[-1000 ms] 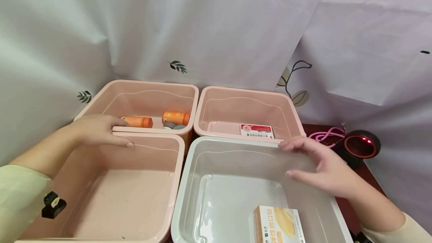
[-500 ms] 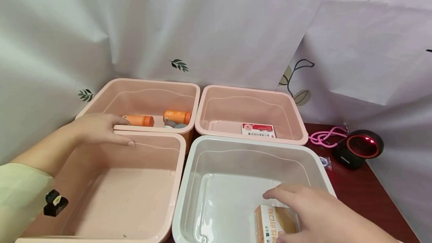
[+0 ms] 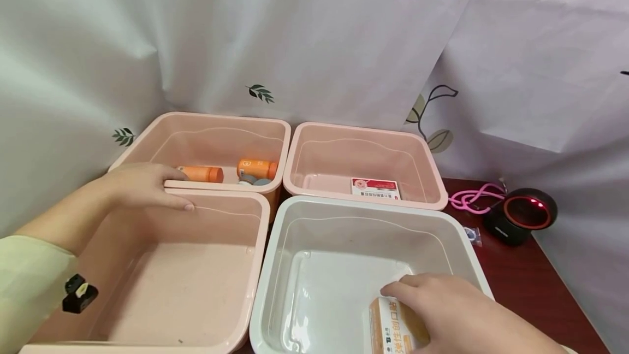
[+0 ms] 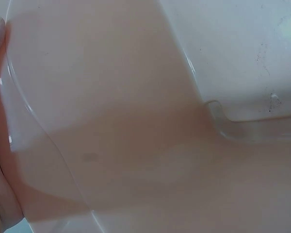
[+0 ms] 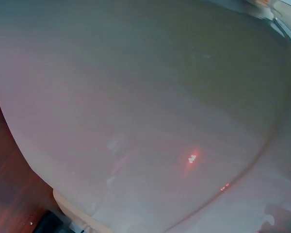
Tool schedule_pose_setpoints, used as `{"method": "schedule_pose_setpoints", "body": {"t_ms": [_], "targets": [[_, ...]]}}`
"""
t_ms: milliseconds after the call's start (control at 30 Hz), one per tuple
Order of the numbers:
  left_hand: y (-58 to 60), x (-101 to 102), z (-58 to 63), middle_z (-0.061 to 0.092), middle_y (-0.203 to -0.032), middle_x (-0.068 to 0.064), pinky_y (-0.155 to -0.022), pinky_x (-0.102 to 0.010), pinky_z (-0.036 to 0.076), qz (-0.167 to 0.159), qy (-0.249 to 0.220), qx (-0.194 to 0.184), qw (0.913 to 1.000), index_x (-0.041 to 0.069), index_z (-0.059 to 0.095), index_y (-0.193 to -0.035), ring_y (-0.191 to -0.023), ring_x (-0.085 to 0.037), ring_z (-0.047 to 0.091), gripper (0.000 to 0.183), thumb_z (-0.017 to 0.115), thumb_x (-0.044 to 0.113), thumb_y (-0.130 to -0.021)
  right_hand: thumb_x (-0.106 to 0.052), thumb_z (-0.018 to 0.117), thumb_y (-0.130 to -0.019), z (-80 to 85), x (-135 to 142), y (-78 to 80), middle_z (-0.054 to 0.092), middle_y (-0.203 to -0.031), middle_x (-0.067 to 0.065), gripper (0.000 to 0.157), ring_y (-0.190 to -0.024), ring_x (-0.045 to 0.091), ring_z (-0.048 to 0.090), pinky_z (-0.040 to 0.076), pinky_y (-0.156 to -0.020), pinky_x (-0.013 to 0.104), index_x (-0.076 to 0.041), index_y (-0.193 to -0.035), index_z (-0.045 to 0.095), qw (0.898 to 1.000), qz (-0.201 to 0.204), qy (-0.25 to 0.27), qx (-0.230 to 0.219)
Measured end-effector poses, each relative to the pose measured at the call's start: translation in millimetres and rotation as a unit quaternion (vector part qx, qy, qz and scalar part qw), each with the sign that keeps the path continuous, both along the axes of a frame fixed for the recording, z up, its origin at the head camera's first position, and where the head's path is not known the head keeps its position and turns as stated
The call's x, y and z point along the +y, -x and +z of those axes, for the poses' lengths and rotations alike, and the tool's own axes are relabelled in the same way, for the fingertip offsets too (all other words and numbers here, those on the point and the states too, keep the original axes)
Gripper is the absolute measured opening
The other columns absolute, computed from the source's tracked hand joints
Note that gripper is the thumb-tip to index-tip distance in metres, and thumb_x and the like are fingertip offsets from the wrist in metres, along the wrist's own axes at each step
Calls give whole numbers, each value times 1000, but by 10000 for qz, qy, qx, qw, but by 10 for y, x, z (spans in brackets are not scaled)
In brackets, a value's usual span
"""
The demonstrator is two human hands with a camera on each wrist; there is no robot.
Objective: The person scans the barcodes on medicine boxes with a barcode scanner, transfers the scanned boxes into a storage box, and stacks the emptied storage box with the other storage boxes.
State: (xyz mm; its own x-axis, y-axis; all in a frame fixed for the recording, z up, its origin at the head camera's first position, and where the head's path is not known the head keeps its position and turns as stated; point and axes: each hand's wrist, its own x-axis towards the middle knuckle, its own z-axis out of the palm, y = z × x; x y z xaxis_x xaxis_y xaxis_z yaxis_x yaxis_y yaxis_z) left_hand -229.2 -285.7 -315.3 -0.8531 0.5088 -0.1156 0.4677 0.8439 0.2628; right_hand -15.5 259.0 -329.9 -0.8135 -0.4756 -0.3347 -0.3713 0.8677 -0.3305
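My right hand (image 3: 442,310) is over a white and orange box of adhesive bandages (image 3: 390,324), fingers curled around its far and right side. The thumb is mostly hidden at the frame's bottom. The box lies in the light grey bin (image 3: 354,205) at the front right. My left hand (image 3: 142,186) rests across the rims where the front pink bin (image 3: 257,266) meets the back left pink bin (image 3: 226,119). Its thumb lies straight along the front bin's inner wall; the fingertips reach over the back bin. The left wrist view shows that hand (image 4: 0,179) at its left edge.
Orange bottles (image 3: 201,173) and grey-capped containers (image 3: 248,180) lie in the back left bin. A red and white box (image 3: 375,189) is in the back right pink bin (image 3: 363,129). A black scanner (image 3: 521,216) with a pink cord (image 3: 474,199) stands on the dark red table (image 3: 545,288).
My right hand has come down from the grey bin's far right rim onto the bandage box, and its fingers have closed around it. The left hand stays on the rims.
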Motion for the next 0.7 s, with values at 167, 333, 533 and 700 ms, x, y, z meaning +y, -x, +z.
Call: {"method": "schedule_pose_setpoints", "body": {"t_ms": [167,333,533,700], "targets": [[15,6,-20,72,-110,5,-89,-49,51,-7,-9,-13,10000,17,77,-122,-96,-15,64,59,83,62,-84,-81,83,-69,-40,7,14,65,-121,-24,80,-107,11,64,56,-94,57,-41,-137,66,9999,126,-54,-6],[21,17,-19,72,-114,1,-91,-52,51,1,12,-22,10000,16,77,-123,-100,-18,66,60,83,62,-84,-77,87,-69,-101,28,33,65,-116,-24,79,-103,11,63,56,-94,52,-36,-133,68,9987,411,-302,90],[23,22,-8,73,-116,-2,-91,-53,51,27,99,9,9999,15,76,-124,-101,-21,66,63,82,63,-84,-79,85,-69,-167,22,44,63,-110,-23,78,-96,10,62,55,-92,49,-34,-131,66,9947,712,-659,344],[7,22,-5,72,-111,4,-89,-50,51,46,77,1,10000,17,77,-122,-97,-17,64,59,83,62,-84,-83,80,-72,-224,-2,40,59,-97,-19,72,-84,7,58,54,-81,39,-29,-117,62,9838,1229,-775,1050]]}}
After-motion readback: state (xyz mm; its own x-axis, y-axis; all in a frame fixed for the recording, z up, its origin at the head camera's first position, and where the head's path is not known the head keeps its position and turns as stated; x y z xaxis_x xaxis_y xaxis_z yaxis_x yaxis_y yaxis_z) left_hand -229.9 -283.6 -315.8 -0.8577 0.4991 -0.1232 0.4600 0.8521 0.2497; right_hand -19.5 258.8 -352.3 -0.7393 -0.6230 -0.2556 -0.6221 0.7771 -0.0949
